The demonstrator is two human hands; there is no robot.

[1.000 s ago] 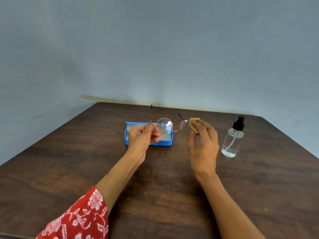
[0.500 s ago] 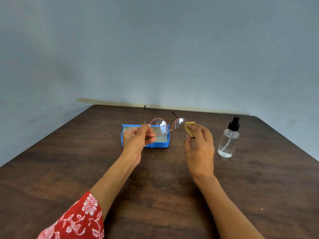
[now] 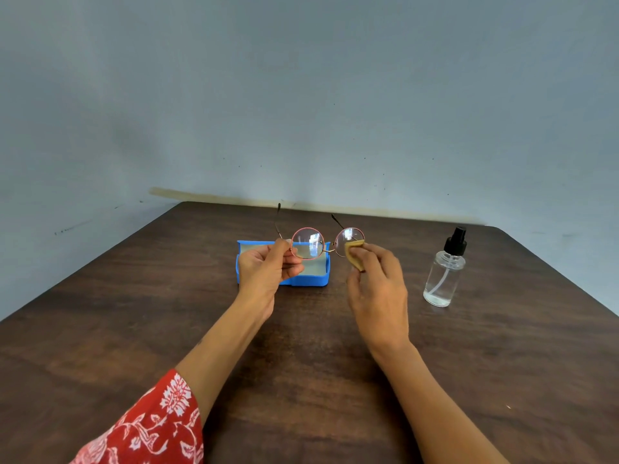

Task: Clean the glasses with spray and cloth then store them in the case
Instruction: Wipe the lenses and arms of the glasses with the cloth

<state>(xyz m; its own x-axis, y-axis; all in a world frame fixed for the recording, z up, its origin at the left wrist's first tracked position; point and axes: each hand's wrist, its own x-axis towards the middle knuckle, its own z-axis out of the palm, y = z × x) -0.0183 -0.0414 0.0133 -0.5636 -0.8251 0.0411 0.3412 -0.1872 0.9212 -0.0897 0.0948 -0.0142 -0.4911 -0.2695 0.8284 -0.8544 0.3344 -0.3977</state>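
Round glasses (image 3: 308, 243) with a thin pink frame are held up above the table, temples pointing away from me. My left hand (image 3: 268, 267) pinches them at the left hinge. My right hand (image 3: 376, 286) holds a small tan cloth (image 3: 355, 254) folded over the lower edge of the right lens. Behind my left hand an open blue case (image 3: 310, 279) lies flat on the table. A clear spray bottle (image 3: 443, 274) with a black nozzle stands upright to the right of my right hand, apart from it.
The dark wooden table (image 3: 134, 329) sits in a corner against pale blue walls, its far edge just behind the case. My red patterned sleeve (image 3: 144, 430) shows at the lower left.
The cloth has slid from the right lens's outer rim toward its lower inner part. The left hand keeps its hold on the glasses; the head camera shifted slightly.
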